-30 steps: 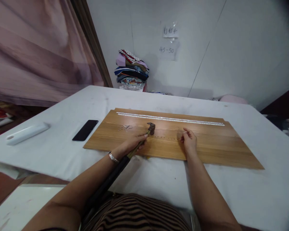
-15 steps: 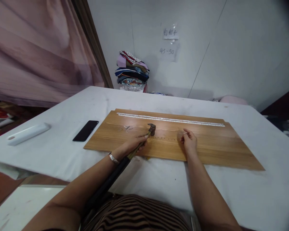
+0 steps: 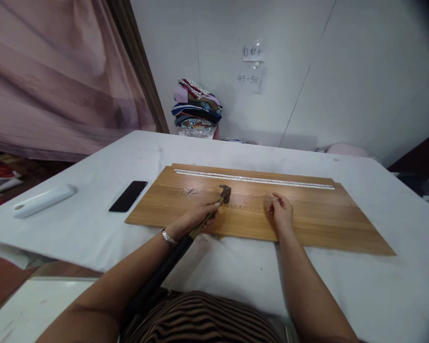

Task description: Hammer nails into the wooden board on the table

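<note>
A long wooden board (image 3: 307,224) lies on the white-covered table (image 3: 236,276). My left hand (image 3: 200,215) is closed round the handle of a hammer (image 3: 224,193), just below its head, and the head rests on the board. My right hand (image 3: 280,210) sits on the board to the right, fingers pinched together on something too small to name. A row of small nail heads (image 3: 246,207) runs between the two hands. Several loose nails (image 3: 186,192) lie on the board to the left of the hammer.
A white strip (image 3: 253,179) runs along the board's far edge. A black phone (image 3: 128,196) and a white oblong object (image 3: 45,200) lie on the table to the left. Folded clothes (image 3: 196,107) are stacked against the wall, and a pink curtain (image 3: 50,81) hangs at left.
Both hands and the hammer keep their places on the board. The view has tilted slightly, so everything sits a little lower in the picture.
</note>
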Action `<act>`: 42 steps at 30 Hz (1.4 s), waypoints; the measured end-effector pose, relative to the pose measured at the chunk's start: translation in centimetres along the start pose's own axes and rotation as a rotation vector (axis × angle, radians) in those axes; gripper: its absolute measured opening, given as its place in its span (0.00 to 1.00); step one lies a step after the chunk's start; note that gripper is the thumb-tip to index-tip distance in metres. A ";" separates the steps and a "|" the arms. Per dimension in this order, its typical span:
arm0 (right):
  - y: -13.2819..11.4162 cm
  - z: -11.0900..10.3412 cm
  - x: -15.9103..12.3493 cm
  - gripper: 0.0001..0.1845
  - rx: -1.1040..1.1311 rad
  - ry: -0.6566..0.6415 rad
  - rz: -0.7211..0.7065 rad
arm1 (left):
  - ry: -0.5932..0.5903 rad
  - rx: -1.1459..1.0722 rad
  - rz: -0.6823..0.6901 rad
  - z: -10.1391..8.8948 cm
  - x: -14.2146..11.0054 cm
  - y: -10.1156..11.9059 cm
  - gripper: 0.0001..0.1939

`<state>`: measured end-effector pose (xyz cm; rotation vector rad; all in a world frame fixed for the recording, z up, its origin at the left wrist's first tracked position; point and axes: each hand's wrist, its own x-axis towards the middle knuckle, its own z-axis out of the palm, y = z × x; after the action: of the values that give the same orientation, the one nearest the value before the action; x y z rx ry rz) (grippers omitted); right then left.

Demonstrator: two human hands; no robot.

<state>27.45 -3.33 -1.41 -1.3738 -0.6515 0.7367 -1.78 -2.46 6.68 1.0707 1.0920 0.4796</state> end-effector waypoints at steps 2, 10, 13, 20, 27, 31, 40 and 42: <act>0.0 0.0 0.0 0.30 0.000 -0.001 0.004 | -0.007 0.013 -0.004 0.1 0.0 0.1 0.23; 0.3 -0.2 0.2 0.29 -0.028 -0.023 -0.026 | -0.023 -0.007 -0.011 -0.3 0.1 0.1 0.24; 0.3 -0.2 0.2 0.29 -0.025 -0.014 -0.023 | -0.018 0.011 -0.013 -0.3 0.4 -0.2 0.24; 0.3 -0.2 0.2 0.30 -0.022 -0.034 -0.008 | 0.020 0.024 -0.030 -0.2 0.3 -0.1 0.25; 0.3 -0.1 0.1 0.29 0.001 -0.008 -0.013 | 0.003 -0.028 0.003 -0.4 0.2 0.0 0.23; 0.2 0.0 0.1 0.29 -0.005 -0.011 -0.019 | 0.017 -0.005 0.007 -0.2 0.5 -0.4 0.24; 0.5 -0.1 0.3 0.29 0.000 -0.019 -0.017 | 0.001 -0.041 -0.027 -0.2 0.0 0.2 0.22; 0.5 -0.2 0.3 0.29 0.004 -0.022 -0.024 | 0.011 -0.049 -0.014 -0.2 0.1 0.2 0.21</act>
<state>27.72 -3.18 -1.97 -1.3542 -0.6824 0.7339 -1.88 -2.24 6.81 1.0179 1.0918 0.4988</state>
